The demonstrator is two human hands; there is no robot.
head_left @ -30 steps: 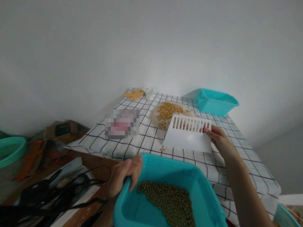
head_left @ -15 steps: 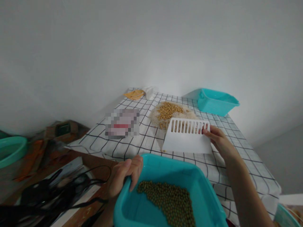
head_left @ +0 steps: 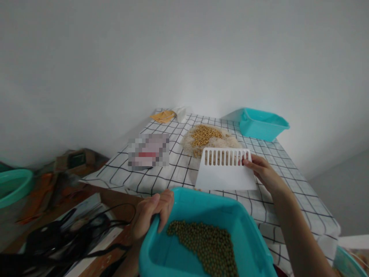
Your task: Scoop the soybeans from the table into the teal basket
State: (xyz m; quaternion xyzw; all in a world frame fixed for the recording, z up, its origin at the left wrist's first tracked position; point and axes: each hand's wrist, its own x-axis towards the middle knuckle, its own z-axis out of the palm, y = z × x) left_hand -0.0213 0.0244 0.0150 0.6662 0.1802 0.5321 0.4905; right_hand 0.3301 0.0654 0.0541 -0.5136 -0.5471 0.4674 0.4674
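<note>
My left hand (head_left: 155,211) is closed over the left rim of a turquoise plastic basin (head_left: 213,202), held at the table's near edge. Small round olive-green beans (head_left: 207,244) cover part of its bottom. My right hand (head_left: 261,169) pinches the upper right corner of a white plastic scraper (head_left: 225,177) with a row of slots along its top. The scraper stands tilted on the cloth just beyond the basin. Behind it lies a heap of yellow beans (head_left: 206,134) on a crumpled clear plastic bag (head_left: 188,144), partly hidden by the scraper.
A second turquoise basin (head_left: 262,125) stands at the back right of the checked tablecloth (head_left: 161,177). A pixelated packet (head_left: 150,152) lies on the left, a yellow cloth (head_left: 163,116) at the back. Black cables (head_left: 95,227) and a green basin (head_left: 17,184) are lower left.
My right hand has drawn the scraper slightly toward me and to the left, nearer the basin. My left hand keeps its hold on the rim.
</note>
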